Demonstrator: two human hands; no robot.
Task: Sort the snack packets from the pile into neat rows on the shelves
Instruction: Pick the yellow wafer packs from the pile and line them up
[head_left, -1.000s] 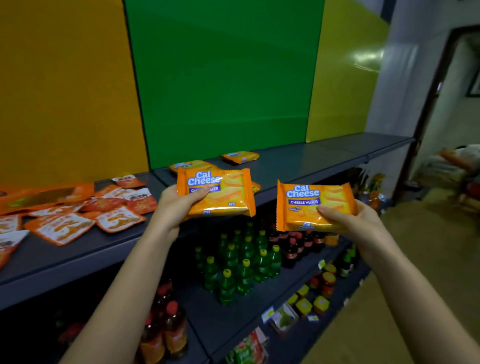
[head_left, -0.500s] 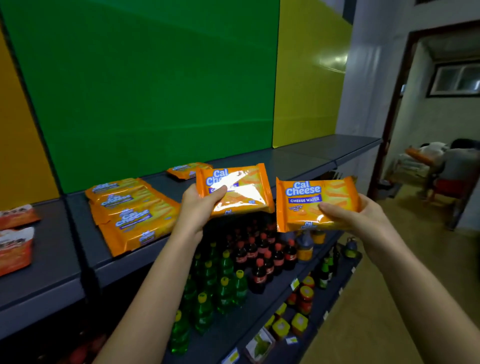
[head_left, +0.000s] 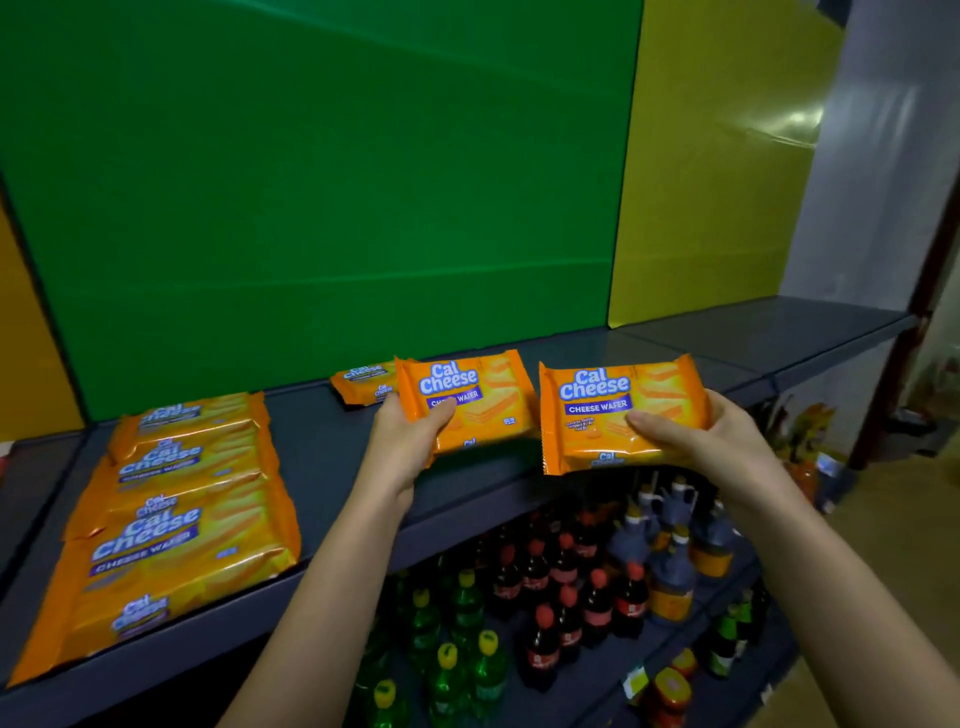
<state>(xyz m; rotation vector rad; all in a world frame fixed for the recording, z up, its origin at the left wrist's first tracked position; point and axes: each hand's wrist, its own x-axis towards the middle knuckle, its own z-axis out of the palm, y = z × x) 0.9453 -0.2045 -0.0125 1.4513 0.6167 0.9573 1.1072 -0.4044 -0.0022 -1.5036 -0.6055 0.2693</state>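
Observation:
My left hand (head_left: 402, 441) grips an orange Cal Cheese wafer packet (head_left: 472, 395) by its lower left corner, low over the grey shelf (head_left: 322, 447). My right hand (head_left: 706, 444) holds a second Cal Cheese packet (head_left: 613, 410) by its lower right side, just past the shelf's front edge. The two packets hang side by side, almost touching. A row of several overlapping Cal Cheese packets (head_left: 176, 514) lies on the shelf's left part. One more packet (head_left: 363, 384) lies flat at the back, partly hidden behind the left-hand packet.
Green (head_left: 322, 208) and yellow (head_left: 711, 156) panels back the shelf. Below it stand green soda bottles (head_left: 457, 670), dark cola bottles (head_left: 556, 597) and dark sauce jugs (head_left: 670, 561). The shelf runs on to the right (head_left: 769, 332) toward a doorway.
The view has swung right and nearer to the shelf. Both hands have carried their packets forward toward the shelf, the left one now down over its surface beside the back packet.

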